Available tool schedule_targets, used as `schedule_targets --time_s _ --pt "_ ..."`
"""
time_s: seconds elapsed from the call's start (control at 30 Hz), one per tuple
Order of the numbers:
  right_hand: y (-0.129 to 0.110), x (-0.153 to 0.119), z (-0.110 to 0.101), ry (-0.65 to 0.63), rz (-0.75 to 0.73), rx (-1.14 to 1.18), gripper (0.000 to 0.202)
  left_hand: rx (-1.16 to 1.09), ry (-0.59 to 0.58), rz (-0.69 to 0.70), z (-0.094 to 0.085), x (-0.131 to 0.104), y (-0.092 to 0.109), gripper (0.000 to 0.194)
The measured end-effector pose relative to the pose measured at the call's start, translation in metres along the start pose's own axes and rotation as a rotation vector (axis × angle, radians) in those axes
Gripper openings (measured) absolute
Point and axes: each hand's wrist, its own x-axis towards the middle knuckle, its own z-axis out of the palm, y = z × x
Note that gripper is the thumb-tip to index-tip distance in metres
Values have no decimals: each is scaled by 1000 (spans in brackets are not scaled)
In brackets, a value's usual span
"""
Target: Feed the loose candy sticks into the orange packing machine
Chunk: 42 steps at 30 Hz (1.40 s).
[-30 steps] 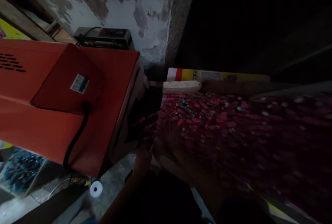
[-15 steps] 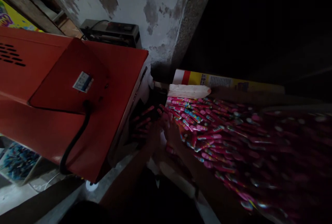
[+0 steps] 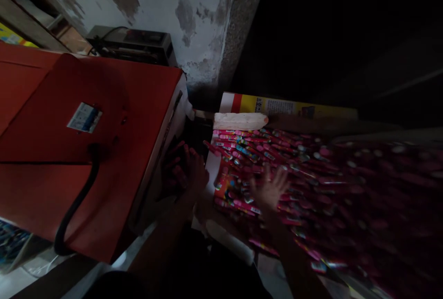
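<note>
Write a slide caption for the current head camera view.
Right hand spread over pink pen-like pieces; left hand near more of them beside a red machine.

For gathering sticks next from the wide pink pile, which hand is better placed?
Probably the right hand: it is spread over the wide pile, while the left hand is at the smaller group beside the red machine.

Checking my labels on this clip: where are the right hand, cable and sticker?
Right hand [image 3: 271, 192]: head view, back of the hand.
Cable [image 3: 82, 197]: head view, midway along it.
Sticker [image 3: 85, 117]: head view, centre of its face.
</note>
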Motion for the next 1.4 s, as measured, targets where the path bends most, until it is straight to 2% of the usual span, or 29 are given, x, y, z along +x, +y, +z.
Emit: schedule_targets --time_s 0.03,0.1,0.17,0.23,0.33,0.5,0.6,0.7,0.77,0.83,0.9,1.0,1.07,1.13,1.2,1.27,1.33,1.4 --pt "21 11 -8 56 63 -41 72 0 -9 15 4 4 4 64" --pt "51 34 -17 54 107 -101 71 7 -23 45 15 9 13 60" --pt "57 52 -13 -23 71 -121 68 5 -34 61 27 9 20 57" --pt "43 58 2 -103 22 -92 67 -6 -31 57 36 4 22 55" --pt "5 46 31 -184 -27 13 72 -38 13 26 40 -11 13 54" --pt "-57 17 66 -270 -189 72 86 -48 52 14 22 -30 -8 61" --pt "-87 20 75 -307 -300 82 90 8 132 19 6 -23 -9 69" --pt "-106 31 77 -335 -417 74 82 113 239 4 -2 -3 -6 70" --pt "-109 35 74 -356 -529 29 72 181 251 8 0 14 -8 65" --pt "-107 32 70 -376 -570 -26 62 230 166 78 8 30 -12 59" --pt "-101 23 65 -370 -463 -75 57 259 66 132 16 43 -17 54" --pt "-94 7 60 -325 -244 -135 55 277 74 58 25 54 -21 56" --pt "-92 -1 60 -328 -244 -158 58 271 105 13 27 58 -22 61" --pt "-90 -4 62 -360 -360 -161 60 245 68 42 26 60 -23 63" --pt "-87 -3 67 -365 -449 -157 59 219 23 46 24 58 -26 60" --pt "-83 -3 71 -319 -416 -165 57 206 43 -15 22 48 -28 58" --pt "-80 -5 74 -286 -374 -170 57 201 93 -63 22 30 -28 57" --pt "-84 -8 76 -302 -423 -142 61 197 98 -47 25 6 -28 60"
